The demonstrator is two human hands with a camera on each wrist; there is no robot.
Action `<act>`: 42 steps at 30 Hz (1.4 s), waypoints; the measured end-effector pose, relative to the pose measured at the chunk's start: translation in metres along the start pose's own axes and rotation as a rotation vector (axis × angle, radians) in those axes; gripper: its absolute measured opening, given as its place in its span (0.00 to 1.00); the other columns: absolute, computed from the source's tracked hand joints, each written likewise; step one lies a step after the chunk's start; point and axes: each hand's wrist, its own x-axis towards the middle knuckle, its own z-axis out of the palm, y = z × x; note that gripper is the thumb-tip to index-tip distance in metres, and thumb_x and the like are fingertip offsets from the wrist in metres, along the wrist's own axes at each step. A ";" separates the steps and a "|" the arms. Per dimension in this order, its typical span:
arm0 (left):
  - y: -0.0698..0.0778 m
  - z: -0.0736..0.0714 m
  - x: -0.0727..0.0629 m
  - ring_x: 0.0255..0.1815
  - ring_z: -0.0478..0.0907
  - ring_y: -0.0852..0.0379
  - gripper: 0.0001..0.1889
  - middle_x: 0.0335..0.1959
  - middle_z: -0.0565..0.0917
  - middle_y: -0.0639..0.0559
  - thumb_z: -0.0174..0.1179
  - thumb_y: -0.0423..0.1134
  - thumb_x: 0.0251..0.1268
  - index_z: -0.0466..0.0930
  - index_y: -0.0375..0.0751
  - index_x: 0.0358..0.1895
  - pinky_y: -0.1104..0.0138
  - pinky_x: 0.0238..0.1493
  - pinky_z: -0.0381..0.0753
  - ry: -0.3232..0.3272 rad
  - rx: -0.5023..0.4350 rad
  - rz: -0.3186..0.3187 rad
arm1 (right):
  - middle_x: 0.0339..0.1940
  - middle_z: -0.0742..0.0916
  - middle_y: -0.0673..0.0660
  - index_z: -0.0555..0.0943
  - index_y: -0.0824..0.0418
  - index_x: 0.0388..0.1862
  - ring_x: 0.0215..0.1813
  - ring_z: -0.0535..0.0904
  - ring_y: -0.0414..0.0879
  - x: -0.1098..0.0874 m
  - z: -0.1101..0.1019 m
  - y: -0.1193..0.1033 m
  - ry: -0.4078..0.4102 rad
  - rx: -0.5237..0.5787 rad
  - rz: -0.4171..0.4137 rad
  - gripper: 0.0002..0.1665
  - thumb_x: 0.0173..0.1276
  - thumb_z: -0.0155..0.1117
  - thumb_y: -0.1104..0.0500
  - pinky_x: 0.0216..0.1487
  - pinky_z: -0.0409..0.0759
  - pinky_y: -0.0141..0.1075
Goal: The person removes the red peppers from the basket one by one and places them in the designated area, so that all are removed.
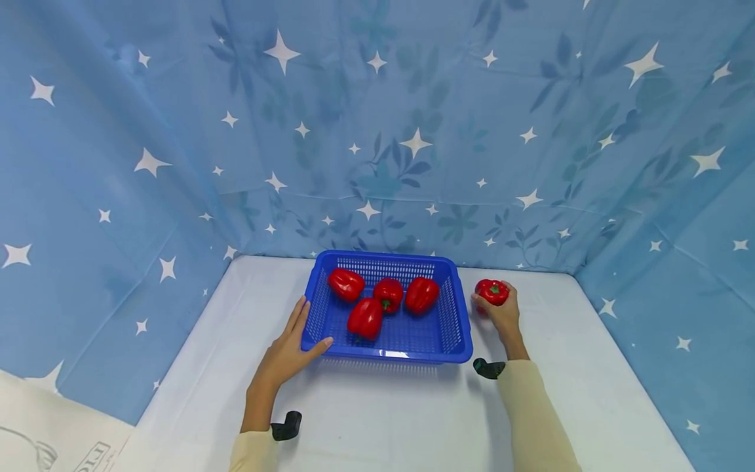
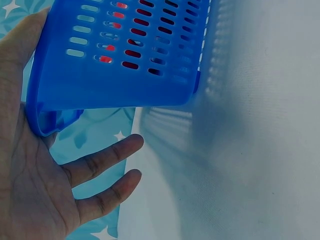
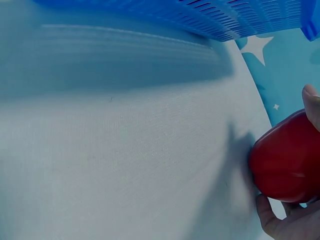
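Note:
A blue plastic basket [image 1: 454, 341] with slotted sides holds several red bell peppers, among them one near its front [image 1: 365, 318]. My left hand [image 1: 290, 354] is at the basket's front left corner, with its thumb along the front rim. In the left wrist view, two spread fingers [image 2: 107, 159] extend below the rim, away from the basket wall. To the right of the basket, my right hand [image 1: 501, 313] grips another red bell pepper [image 1: 488, 288], its green stem facing up. In the right wrist view that pepper [image 3: 285, 159] sits between thumb and fingers.
The basket stands on a white table [image 1: 401, 419], near its back edge. A blue curtain [image 1: 389, 131] with white stars and leaves surrounds the back and sides. Black wrist devices [image 1: 286, 426] are worn on both arms. Printed pale cloth [image 1: 53, 426] shows at the lower left.

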 end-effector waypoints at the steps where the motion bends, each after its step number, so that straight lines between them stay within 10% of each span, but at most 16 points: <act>1: 0.000 0.000 0.000 0.76 0.53 0.31 0.55 0.82 0.36 0.55 0.52 0.75 0.56 0.33 0.58 0.80 0.33 0.61 0.68 -0.001 0.001 0.001 | 0.78 0.57 0.68 0.44 0.58 0.79 0.78 0.52 0.67 0.001 0.000 0.000 -0.001 -0.003 0.000 0.57 0.63 0.69 0.51 0.73 0.59 0.61; 42: -0.004 0.003 0.002 0.76 0.54 0.31 0.55 0.82 0.36 0.56 0.51 0.76 0.55 0.34 0.59 0.80 0.32 0.61 0.67 0.011 0.002 0.016 | 0.80 0.50 0.69 0.38 0.57 0.80 0.80 0.47 0.66 -0.006 -0.004 0.005 0.002 0.003 -0.009 0.61 0.63 0.70 0.51 0.75 0.55 0.61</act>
